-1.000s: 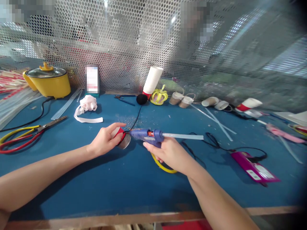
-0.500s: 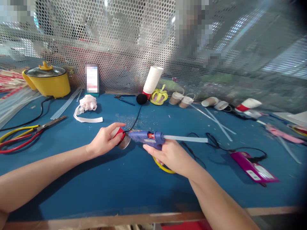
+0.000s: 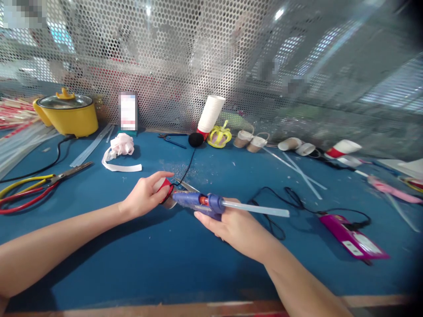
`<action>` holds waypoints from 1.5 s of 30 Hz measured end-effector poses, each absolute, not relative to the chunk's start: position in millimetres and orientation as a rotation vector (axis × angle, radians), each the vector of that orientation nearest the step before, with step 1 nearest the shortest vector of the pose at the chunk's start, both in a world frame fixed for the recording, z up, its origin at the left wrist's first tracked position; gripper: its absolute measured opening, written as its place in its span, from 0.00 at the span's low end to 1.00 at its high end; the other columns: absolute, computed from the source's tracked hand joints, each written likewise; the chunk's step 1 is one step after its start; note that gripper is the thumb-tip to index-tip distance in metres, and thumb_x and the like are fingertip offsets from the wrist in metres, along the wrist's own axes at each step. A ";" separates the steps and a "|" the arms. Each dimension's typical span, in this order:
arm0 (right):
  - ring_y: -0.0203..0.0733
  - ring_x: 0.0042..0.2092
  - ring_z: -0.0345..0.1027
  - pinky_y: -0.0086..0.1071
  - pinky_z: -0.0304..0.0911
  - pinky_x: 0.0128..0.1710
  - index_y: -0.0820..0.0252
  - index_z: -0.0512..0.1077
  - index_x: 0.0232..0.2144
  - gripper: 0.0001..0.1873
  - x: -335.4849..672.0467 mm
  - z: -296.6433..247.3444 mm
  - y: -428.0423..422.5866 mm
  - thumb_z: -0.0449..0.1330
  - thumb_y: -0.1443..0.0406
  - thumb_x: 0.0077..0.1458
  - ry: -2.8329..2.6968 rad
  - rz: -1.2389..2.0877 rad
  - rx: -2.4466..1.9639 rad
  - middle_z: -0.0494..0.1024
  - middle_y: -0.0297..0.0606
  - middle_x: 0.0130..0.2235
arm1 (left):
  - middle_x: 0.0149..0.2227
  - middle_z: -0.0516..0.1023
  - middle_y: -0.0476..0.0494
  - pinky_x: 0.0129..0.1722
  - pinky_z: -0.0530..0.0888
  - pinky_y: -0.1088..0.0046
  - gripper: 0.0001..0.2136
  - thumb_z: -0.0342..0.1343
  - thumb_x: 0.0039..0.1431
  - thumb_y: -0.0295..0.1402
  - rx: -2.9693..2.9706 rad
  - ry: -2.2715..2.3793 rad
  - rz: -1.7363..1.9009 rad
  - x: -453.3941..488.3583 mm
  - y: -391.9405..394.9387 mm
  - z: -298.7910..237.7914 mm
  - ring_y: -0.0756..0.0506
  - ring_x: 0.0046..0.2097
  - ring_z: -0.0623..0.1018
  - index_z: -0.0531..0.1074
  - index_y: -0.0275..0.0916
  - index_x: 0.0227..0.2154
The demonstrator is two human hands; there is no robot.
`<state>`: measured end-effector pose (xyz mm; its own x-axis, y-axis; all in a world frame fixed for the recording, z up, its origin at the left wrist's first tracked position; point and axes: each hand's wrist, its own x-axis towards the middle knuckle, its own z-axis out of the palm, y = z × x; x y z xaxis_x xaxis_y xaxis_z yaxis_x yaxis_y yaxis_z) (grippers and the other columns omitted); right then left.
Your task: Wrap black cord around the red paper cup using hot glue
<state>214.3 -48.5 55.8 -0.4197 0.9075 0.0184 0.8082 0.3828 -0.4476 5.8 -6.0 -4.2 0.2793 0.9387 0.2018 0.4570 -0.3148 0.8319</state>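
My left hand (image 3: 144, 193) is closed around a small red and white paper cup (image 3: 161, 185) lying on its side, its index finger stretched along the top. Black yarn (image 3: 187, 171) runs from the cup's rim area back to a black yarn ball (image 3: 196, 140). In my right hand (image 3: 236, 222) is a blue hot glue gun (image 3: 198, 202), with a clear glue stick (image 3: 257, 209) jutting from its rear. The gun's nozzle is at the cup's edge; whether it touches cannot be seen. Behind the gun, scissor blades (image 3: 187, 185) show in part.
A purple power strip (image 3: 355, 237) with black cables lies right. Large red and yellow scissors (image 3: 54, 179), white ribbon (image 3: 121, 145) and a yellow pot (image 3: 71, 116) stand left. Stacked paper cups (image 3: 212, 113), a yellow basket (image 3: 219, 135) and small buckets (image 3: 257, 143) line the mesh wall.
The glue gun has dipped and shifted slightly left along the cup's edge. Scissor blades now show behind it, while their yellow handle is hidden. My left hand stays on the cup.
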 end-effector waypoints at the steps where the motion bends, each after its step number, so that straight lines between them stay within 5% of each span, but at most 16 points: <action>1: 0.35 0.21 0.64 0.27 0.57 0.24 0.58 0.70 0.26 0.11 214.2 55.9 -48.7 0.52 0.59 0.54 -2.389 0.553 -1.509 0.70 0.31 0.18 | 0.17 0.68 0.54 0.20 0.62 0.80 0.18 0.47 0.55 0.37 1.894 1.253 0.942 5.9 -5.9 -4.2 0.53 0.18 0.63 0.65 0.36 0.48; 10: 0.37 0.24 0.66 0.28 0.60 0.26 0.58 0.70 0.28 0.13 221.5 50.3 -41.6 0.52 0.57 0.53 -2.285 0.623 -1.592 0.73 0.32 0.22 | 0.16 0.61 0.56 0.17 0.57 0.81 0.18 0.47 0.55 0.37 1.929 1.288 0.931 5.8 -5.0 -4.6 0.55 0.17 0.56 0.65 0.38 0.48; 22: 0.34 0.17 0.61 0.28 0.57 0.20 0.59 0.65 0.22 0.17 223.9 42.8 -33.2 0.50 0.53 0.53 -2.196 0.722 -1.667 0.65 0.29 0.15 | 0.19 0.63 0.55 0.18 0.57 0.80 0.17 0.47 0.56 0.36 1.925 1.283 0.912 5.1 -5.7 -6.0 0.55 0.18 0.57 0.64 0.39 0.48; 28: 0.40 0.30 0.68 0.31 0.61 0.32 0.58 0.69 0.28 0.12 221.5 48.1 -39.5 0.51 0.57 0.53 -2.304 0.574 -1.560 0.75 0.34 0.26 | 0.16 0.60 0.56 0.17 0.56 0.81 0.18 0.46 0.56 0.37 1.929 1.272 0.916 5.4 -5.2 -4.7 0.55 0.17 0.55 0.65 0.38 0.48; 45: 0.33 0.15 0.59 0.26 0.56 0.16 0.59 0.67 0.23 0.13 218.8 52.9 -44.5 0.53 0.57 0.52 -2.116 0.968 -1.634 0.65 0.29 0.13 | 0.17 0.64 0.55 0.18 0.58 0.81 0.18 0.46 0.56 0.37 1.935 1.264 0.939 5.7 -5.5 -6.8 0.55 0.17 0.57 0.65 0.38 0.48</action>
